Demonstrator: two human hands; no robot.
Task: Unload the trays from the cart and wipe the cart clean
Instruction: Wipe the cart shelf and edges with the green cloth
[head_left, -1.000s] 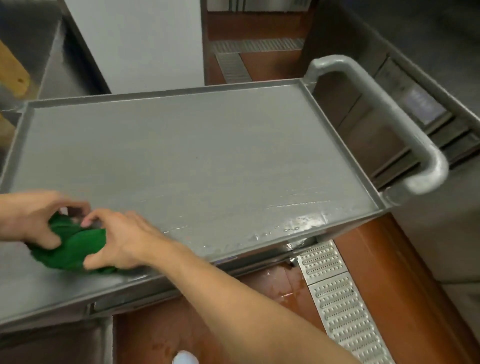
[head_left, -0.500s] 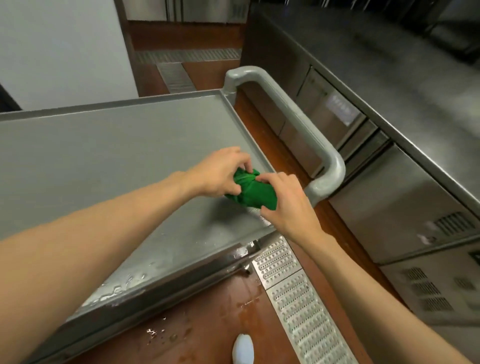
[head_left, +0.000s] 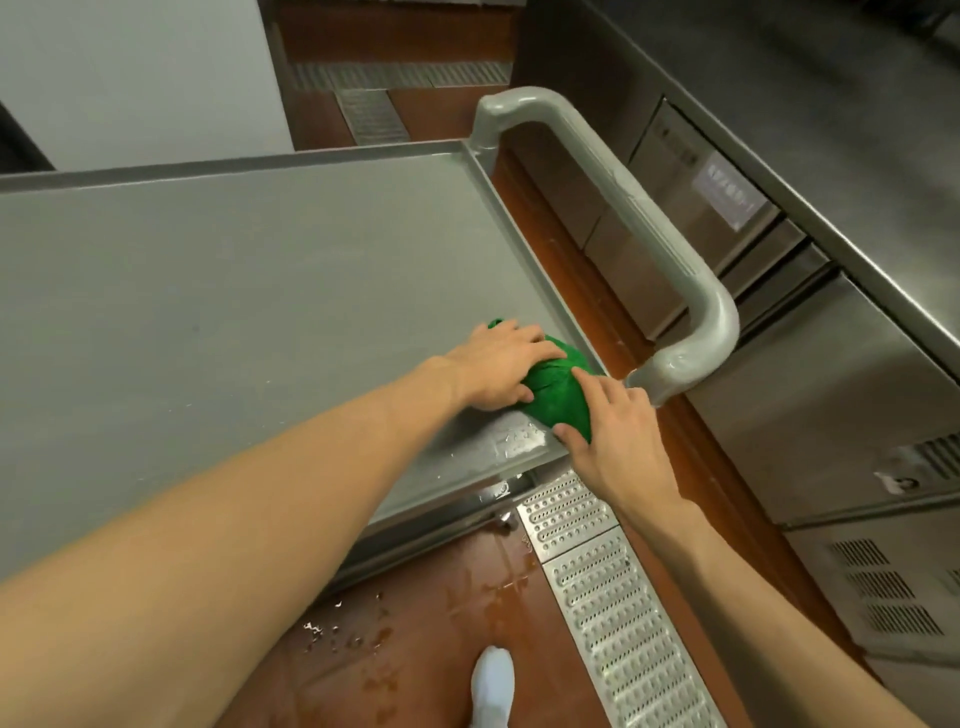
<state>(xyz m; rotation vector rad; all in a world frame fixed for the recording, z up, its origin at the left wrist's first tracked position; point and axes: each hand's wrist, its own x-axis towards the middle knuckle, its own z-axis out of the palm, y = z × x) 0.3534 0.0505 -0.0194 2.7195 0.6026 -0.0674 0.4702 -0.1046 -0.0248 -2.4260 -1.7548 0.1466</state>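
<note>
The grey cart top (head_left: 218, 291) fills the left of the view, bare of trays, with water beads near its front right corner. A bunched green cloth (head_left: 561, 389) lies in that corner against the raised rim. My left hand (head_left: 501, 369) presses flat on the cloth's left side. My right hand (head_left: 608, 431) holds the cloth's right and lower edge with fingers and thumb. The cart's grey tubular handle (head_left: 670, 244) arches just right of the cloth.
Stainless steel counter cabinets (head_left: 831, 374) run along the right, close to the handle. A perforated metal floor drain grate (head_left: 613, 597) crosses the wet reddish floor below the cart. My white shoe (head_left: 491, 680) shows at the bottom. A white wall stands behind the cart.
The cloth and both hands went from the cart's front left to its front right corner. In the last half second they lowered onto the surface, the left hand flattening on the cloth.
</note>
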